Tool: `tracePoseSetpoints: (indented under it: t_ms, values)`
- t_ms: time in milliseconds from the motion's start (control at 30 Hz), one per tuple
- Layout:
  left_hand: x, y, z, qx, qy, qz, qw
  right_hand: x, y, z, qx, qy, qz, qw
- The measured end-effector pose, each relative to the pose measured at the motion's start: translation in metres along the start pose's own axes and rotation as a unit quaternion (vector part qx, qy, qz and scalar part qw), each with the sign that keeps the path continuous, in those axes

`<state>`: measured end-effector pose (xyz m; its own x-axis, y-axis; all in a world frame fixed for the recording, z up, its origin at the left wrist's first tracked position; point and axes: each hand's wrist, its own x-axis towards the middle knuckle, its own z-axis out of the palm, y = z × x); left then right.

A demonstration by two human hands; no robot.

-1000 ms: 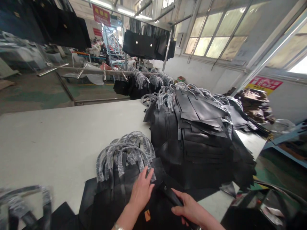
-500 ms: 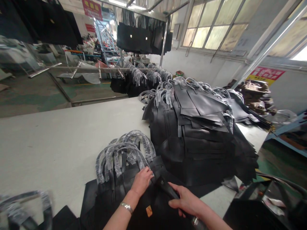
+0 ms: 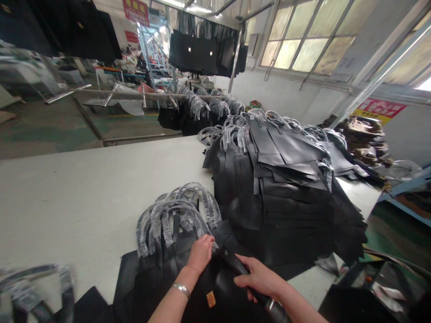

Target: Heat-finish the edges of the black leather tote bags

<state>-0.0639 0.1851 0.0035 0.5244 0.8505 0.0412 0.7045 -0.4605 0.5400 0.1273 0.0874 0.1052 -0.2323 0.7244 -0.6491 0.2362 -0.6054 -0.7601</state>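
Several black bag pieces lie stacked in front of me, with loop handles wrapped in clear plastic at their top edge. My left hand is closed at the base of one wrapped bag handle. A silver bracelet is on that wrist. Just right of it, my right hand grips a black long-handled tool with a metal collar low on it; its exact kind I cannot make out. The tool's head is close to the handle's base and the left fingertips. An orange-brown patch shows on the top bag piece.
A large heap of black bag pieces covers the right of the pale table. Wrapped straps lie at lower left. A dark open container stands at lower right. Behind the table are metal racks with hanging bags.
The view has shifted slightly, so the scene sits a little further right. Both hands keep nearly the same place and grip, with the tool's head still beside the left fingers.
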Motion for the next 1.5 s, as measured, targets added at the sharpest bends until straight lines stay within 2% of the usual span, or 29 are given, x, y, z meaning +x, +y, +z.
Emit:
tracePoseSetpoints:
  t_ms: [167, 367, 500, 633, 767, 933, 1133, 1200, 1300, 1400, 1500]
  values:
    - [0.001, 0.0, -0.007, -0.033, 0.01, -0.015, 0.999, 0.002, -0.004, 0.007, -0.014, 0.029, -0.028, 0.999]
    - [0.001, 0.001, -0.009, -0.037, 0.002, -0.024, 0.999, 0.002, 0.006, 0.008, -0.023, 0.005, -0.012, 1.0]
    - [0.001, 0.002, -0.008, -0.018, -0.008, -0.034, 0.999, 0.011, 0.002, 0.007, -0.008, 0.055, -0.034, 0.998]
    - [-0.001, 0.004, -0.007, 0.007, -0.022, -0.026, 0.999, 0.005, 0.005, -0.008, 0.007, 0.108, -0.026, 0.994]
    - [-0.002, 0.007, -0.008, 0.034, -0.047, -0.013, 0.998, 0.001, 0.012, -0.021, 0.005, 0.093, 0.01, 0.996]
    - [-0.002, 0.012, -0.013, 0.063, -0.074, -0.006, 0.995, 0.017, 0.001, -0.024, 0.014, 0.094, -0.001, 0.995]
    - [-0.002, 0.019, -0.015, 0.104, -0.08, -0.003, 0.991, 0.008, 0.004, -0.025, -0.014, 0.088, 0.01, 0.996]
    - [-0.003, 0.021, -0.014, 0.12, -0.079, 0.004, 0.99, 0.009, 0.004, -0.023, -0.037, 0.115, -0.006, 0.993]
    - [-0.005, 0.023, -0.013, 0.129, -0.079, 0.006, 0.988, 0.014, -0.003, -0.022, -0.062, 0.193, -0.058, 0.977]
    - [-0.008, 0.026, -0.014, 0.136, -0.076, 0.008, 0.988, -0.002, -0.009, -0.031, -0.07, 0.238, -0.09, 0.965]
    - [-0.011, 0.03, -0.017, 0.138, -0.072, 0.012, 0.988, -0.044, 0.005, -0.043, -0.071, 0.218, -0.079, 0.97]
